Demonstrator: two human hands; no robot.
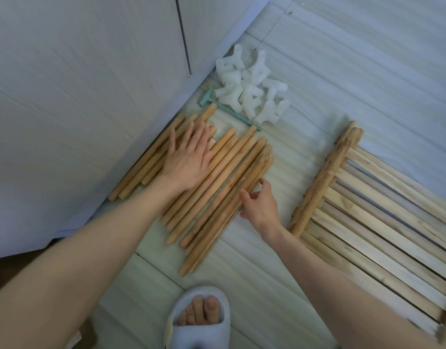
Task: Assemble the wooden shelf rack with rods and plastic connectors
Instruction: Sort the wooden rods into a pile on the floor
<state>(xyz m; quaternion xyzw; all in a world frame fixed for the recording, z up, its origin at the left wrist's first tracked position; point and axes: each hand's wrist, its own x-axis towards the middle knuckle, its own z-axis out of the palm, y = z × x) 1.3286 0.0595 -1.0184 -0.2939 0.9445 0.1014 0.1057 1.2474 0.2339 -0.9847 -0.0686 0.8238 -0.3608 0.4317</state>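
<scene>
— How far along was the rack at that point?

— Hardly begun, by my reckoning. Nothing was joined. The round tan wooden rods (pixel 211 182) lay loose in a slanted row on the pale tiled floor (pixel 342 71), with the shorter ones pushed up against the foot of the white cabinet (pixel 91 71). The heap of translucent white plastic connectors (pixel 252 89) sat just beyond the far ends of the rods, near the cabinet's corner, and none of them had a rod in it.

— And your hands?

— My left hand (pixel 189 159) lay flat on the shorter rods, fingers straight and a little spread, pressing rather than gripping. My right hand (pixel 261 202) was at the row's right edge, thumb and fingertips (pixel 244 195) curled against the outermost rods. Whether it really had one pinched or was only touching, I cannot tell.

— What about the shelves?

— The slatted pale wooden shelf panels (pixel 373 205) were stacked to the right, well apart from the rods, running off toward the floor's near right side. A small teal plastic mallet (pixel 227 109) lay between the connectors and the rod ends, untouched.

— So what was left?

— Everything, I judged: picking out rods, pressing them into connectors, building the frame and seating the panels. My foot in a pale slipper (pixel 199 316) stood at the near edge.
</scene>
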